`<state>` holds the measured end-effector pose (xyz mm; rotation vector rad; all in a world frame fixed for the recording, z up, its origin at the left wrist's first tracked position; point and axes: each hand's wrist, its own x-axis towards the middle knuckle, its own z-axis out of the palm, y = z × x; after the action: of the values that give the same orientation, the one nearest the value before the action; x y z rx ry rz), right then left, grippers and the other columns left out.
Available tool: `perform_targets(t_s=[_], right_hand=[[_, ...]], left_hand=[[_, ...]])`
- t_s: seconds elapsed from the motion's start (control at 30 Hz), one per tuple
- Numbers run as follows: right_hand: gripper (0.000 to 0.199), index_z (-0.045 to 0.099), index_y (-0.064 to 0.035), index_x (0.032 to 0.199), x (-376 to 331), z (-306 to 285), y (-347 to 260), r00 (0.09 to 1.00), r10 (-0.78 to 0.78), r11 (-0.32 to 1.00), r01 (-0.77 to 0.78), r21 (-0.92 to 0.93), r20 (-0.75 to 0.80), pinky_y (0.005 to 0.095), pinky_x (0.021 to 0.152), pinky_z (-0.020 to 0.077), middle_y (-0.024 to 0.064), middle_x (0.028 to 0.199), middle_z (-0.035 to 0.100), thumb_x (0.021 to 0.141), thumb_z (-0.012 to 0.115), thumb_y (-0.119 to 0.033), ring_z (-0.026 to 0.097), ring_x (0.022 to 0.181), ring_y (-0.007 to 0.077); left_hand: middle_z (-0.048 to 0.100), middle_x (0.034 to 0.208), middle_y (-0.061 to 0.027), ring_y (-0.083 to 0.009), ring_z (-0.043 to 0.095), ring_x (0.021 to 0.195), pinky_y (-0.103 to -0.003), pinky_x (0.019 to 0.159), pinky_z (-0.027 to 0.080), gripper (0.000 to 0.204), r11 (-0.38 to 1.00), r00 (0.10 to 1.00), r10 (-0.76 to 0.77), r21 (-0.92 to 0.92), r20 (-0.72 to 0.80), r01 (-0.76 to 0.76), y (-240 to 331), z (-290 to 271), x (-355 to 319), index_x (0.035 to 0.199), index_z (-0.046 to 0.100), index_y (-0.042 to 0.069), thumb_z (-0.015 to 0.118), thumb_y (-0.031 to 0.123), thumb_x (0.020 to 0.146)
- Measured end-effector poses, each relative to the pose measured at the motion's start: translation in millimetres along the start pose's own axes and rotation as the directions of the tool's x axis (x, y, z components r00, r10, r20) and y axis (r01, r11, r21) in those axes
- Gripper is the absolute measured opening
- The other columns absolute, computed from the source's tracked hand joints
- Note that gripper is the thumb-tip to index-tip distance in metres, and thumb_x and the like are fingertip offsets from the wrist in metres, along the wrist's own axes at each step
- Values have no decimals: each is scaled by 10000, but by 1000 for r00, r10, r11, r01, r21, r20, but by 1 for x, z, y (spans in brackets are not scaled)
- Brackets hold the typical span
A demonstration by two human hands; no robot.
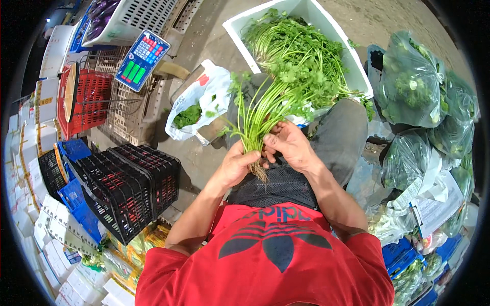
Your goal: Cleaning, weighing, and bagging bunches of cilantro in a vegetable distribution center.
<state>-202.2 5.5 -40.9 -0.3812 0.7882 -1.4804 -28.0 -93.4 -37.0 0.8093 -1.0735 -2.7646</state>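
Note:
Above my lap is a bunch of coriander [255, 120], its long green stems fanning up and away and its pale roots hanging below my fingers. My left hand [236, 164] is closed round the lower stems, thumb across them. On the other side, my right hand [292, 147] pinches stems with thumb and fingers; its fingertips are partly behind the bunch. Beyond my knees a white foam box [352, 66] holds a heap of coriander [301, 46]. Left of the bunch, a white plastic bag [178, 115] stands open with some green leaves [188, 116] inside.
A scale's keypad panel [142, 60] stands far left, near a red basket [92, 97] and a crate of eggplants [102, 15]. Black crates [127, 186] are at my left. Bagged broccoli [412, 84] and a clipboard [436, 201] lie right.

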Motion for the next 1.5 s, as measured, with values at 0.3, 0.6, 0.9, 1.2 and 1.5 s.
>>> perform_targets(t_s=[0.3,0.6,0.9,1.2,1.5], right_hand=[[123,571,-7,1109,-4,10,7,998,-31,999,32,34,-47,298,560,496,46,713,585,1055,551,-116,555,586,129],[176,670,-1,1118,-21,-12,-8,974,70,943,-135,-306,-215,282,681,504,12,843,672,1016,620,-135,602,759,107],[230,652,-6,1086,-54,2,-112,726,-503,678,-5,-735,-469,292,569,431,50,673,618,905,699,-141,534,609,88],[102,698,-16,979,-40,-9,-108,702,-524,763,134,-633,-483,240,599,440,-21,735,639,905,711,-85,529,663,30],[160,659,-45,1091,-59,-13,-117,817,-399,917,357,-179,-416,256,881,451,26,1016,704,949,703,-105,579,904,70]], left_hand=[[685,1065,-135,-224,693,936,-301,749,542,637,979,998,62,195,9,-62,7,4,-10,1262,589,-19,750,486,910],[707,1020,-56,-131,661,865,-285,761,542,365,908,985,138,410,-104,-84,19,22,4,1233,621,-5,738,206,959],[684,1053,-39,-114,611,916,-287,824,502,353,603,924,381,764,-23,-229,6,50,3,1223,632,-30,751,105,919],[648,992,-88,-206,625,879,-312,805,497,490,461,870,481,812,110,-357,0,53,5,1336,596,-37,743,39,874],[645,1084,-88,-194,653,803,-332,683,556,625,973,960,222,94,-170,-209,8,69,15,1395,452,25,776,245,908]])
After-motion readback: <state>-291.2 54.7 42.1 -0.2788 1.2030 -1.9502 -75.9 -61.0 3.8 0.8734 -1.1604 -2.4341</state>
